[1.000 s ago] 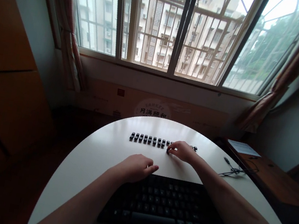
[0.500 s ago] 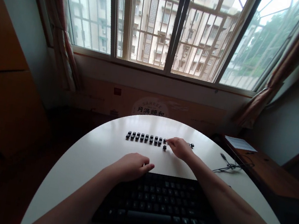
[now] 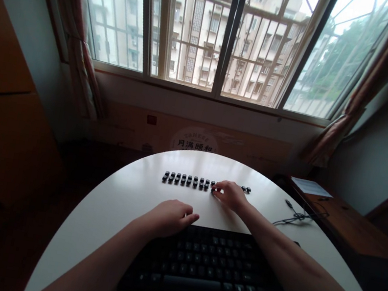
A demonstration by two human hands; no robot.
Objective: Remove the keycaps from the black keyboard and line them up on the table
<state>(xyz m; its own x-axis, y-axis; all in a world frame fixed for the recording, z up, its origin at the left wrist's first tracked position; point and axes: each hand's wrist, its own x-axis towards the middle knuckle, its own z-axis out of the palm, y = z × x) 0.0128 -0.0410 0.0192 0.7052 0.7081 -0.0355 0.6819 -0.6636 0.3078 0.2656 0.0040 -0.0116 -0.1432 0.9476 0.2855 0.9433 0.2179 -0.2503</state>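
Note:
Small black keycaps (image 3: 183, 180) stand in two rows on the white round table (image 3: 101, 209). At the right end of the nearer row, my right hand (image 3: 232, 195) has its thumb and index fingertip closed on one keycap (image 3: 212, 190). My left hand (image 3: 172, 216) is loosely curled, thumb pointing right, at the upper left edge of a black keyboard (image 3: 211, 262). Its other fingers are mostly hidden beneath it, and nothing shows in it. My forearms cover both sides of the keyboard.
More keycaps (image 3: 246, 189) lie just right of my right hand. A black cable (image 3: 297, 215) crosses the table's right edge. Beside it stands a brown wooden desk (image 3: 350, 231) with a paper sheet (image 3: 310, 187). A barred window (image 3: 225, 46) is beyond the table.
My right hand has shifted slightly towards me, from a keycap in the far row to the one at the near row's right end. My left hand stays in place.

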